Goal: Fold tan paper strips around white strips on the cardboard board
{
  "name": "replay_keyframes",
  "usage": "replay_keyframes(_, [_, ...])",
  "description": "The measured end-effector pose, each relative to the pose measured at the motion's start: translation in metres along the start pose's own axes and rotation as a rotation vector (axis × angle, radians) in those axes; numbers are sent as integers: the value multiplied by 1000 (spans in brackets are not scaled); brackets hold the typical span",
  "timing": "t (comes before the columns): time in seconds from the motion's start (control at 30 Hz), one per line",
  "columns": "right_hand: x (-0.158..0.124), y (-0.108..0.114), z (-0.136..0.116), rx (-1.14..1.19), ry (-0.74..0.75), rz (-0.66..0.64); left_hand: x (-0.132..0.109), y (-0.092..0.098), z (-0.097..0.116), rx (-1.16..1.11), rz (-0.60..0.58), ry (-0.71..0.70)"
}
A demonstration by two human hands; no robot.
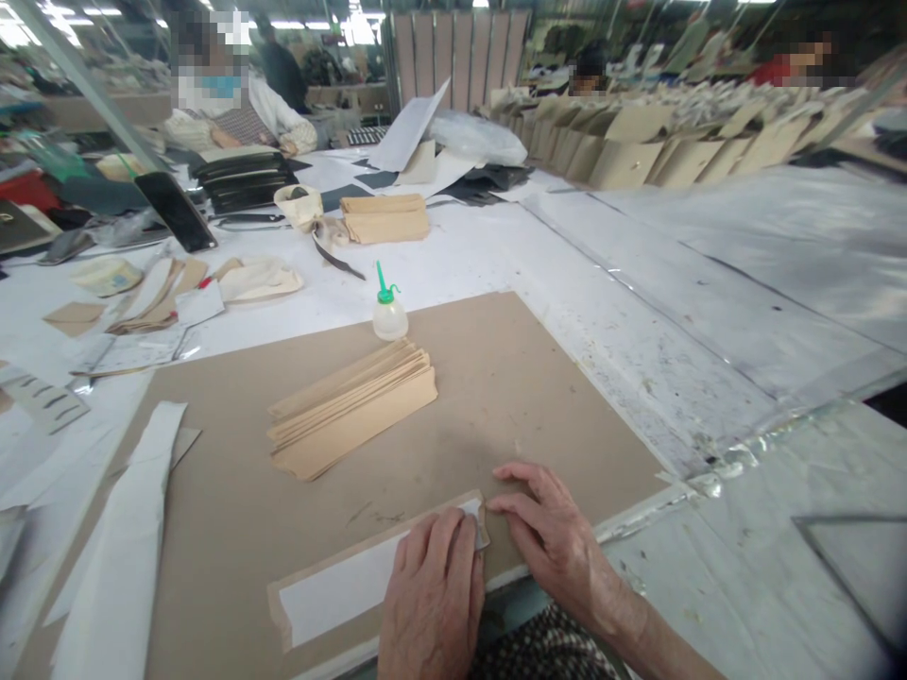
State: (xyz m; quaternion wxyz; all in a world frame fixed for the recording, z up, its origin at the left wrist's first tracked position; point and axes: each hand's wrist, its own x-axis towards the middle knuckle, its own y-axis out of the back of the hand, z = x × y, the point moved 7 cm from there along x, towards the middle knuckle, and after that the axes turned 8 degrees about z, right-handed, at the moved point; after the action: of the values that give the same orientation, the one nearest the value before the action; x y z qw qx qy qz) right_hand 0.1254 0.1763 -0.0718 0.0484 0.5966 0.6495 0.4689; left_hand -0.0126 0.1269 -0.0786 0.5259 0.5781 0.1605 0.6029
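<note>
A tan strip (283,631) lies along the near edge of the brown board, with a narrower white strip (340,593) on top of it. My left hand (434,586) rests across the right part of both strips, fingers flat and close together. A small grey piece (483,540) shows beside its fingers; its kind is unclear. At the strip's right end, my right hand (553,531) has its fingers apart, one fingertip at the corner. Beyond the hands, a fanned stack of tan strips (354,406) lies on the board.
A squeeze bottle (389,316) with a green nozzle stands at the back of the brown board (233,529). Long white pieces (120,557) lie at left. A phone (175,210) leans farther back. Across the table sits a person (241,118) near dark stacked pieces (245,179).
</note>
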Motion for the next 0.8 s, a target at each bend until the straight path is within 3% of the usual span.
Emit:
replay_keyframes(0.3, [-2,-4,-7,-49,42,-12,-2,-3,0,17,-25,-7])
replay_keyframes(0.5, [-4,-11,-18,-180,189,-22,-3,-2,0,11,-18,1])
replay_keyframes(0.7, [-7,-9,-4,23,-12,21,0,-1,1,11,-8,12])
replay_keyframes(0.8, [-7,-10,-2,19,-17,8,0,-1,1,8,-4,14])
